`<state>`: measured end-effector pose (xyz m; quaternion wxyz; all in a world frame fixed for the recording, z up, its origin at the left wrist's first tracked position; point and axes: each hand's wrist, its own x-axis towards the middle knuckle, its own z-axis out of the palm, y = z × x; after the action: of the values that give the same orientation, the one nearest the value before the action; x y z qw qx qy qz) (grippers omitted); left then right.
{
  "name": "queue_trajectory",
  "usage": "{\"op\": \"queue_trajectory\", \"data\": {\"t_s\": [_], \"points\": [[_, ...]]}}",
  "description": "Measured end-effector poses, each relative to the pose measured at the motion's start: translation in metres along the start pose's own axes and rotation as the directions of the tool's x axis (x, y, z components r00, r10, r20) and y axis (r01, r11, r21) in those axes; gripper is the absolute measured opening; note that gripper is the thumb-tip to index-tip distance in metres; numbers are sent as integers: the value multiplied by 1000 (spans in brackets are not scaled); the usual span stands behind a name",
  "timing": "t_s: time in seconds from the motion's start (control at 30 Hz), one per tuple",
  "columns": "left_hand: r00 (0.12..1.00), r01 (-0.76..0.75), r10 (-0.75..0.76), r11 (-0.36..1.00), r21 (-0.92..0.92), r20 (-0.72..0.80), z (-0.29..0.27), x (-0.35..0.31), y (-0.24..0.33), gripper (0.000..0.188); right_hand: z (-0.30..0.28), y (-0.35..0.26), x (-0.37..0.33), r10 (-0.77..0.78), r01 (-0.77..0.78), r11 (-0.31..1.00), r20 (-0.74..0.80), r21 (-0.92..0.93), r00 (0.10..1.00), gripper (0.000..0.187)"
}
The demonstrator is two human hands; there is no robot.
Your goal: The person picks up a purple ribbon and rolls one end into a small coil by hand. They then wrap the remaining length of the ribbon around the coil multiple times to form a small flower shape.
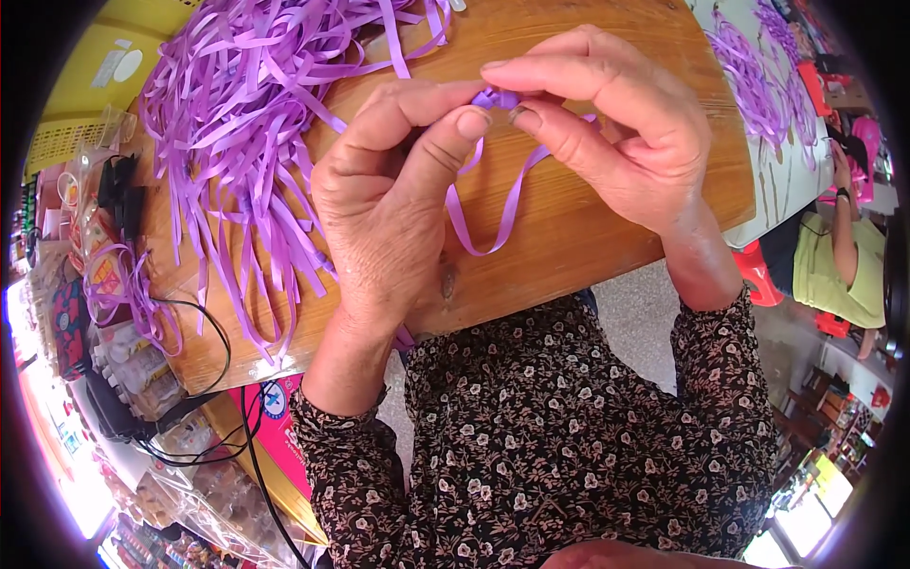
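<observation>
two hands [398, 199] [616, 123], fingers clamped on purple ribbon [498, 204]; red-blue box [280, 427] under wooden table [588, 228], left.

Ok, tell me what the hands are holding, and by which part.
Both the left hand and right hand pinch one purple ribbon strip at its top, fingertips meeting there; its loop hangs free below over the wooden table.
</observation>
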<state>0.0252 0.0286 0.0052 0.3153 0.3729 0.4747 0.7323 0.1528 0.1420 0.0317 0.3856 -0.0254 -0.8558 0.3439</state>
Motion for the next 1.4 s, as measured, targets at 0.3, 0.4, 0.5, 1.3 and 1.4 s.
{"op": "queue_trajectory", "data": {"t_s": [0.3, 0.4, 0.5, 1.3, 1.4], "points": [[998, 66, -66, 997, 48, 11, 1, -2, 4, 18, 0, 3, -4, -136, 132, 978, -20, -160, 990, 29], [978, 199, -204, 975, -97, -41, 7, -2, 9, 19, 1, 2, -4, -139, 131, 974, -26, -185, 990, 28], [974, 219, -226, 961, -166, -19, 4, -4, 7, 18, 2, 0, -5, -90, 84, 984, -28, -157, 996, 28], [990, -130, 106, 945, 300, 95, -7, -8, 17, 13, 2, -2, -13, 151, -149, 962, 9, 228, 989, 21], [991, -122, 99, 949, 291, 90, -5, -8, 17, 13, 0, -1, -11, 78, -82, 982, 28, 168, 997, 22]]}}
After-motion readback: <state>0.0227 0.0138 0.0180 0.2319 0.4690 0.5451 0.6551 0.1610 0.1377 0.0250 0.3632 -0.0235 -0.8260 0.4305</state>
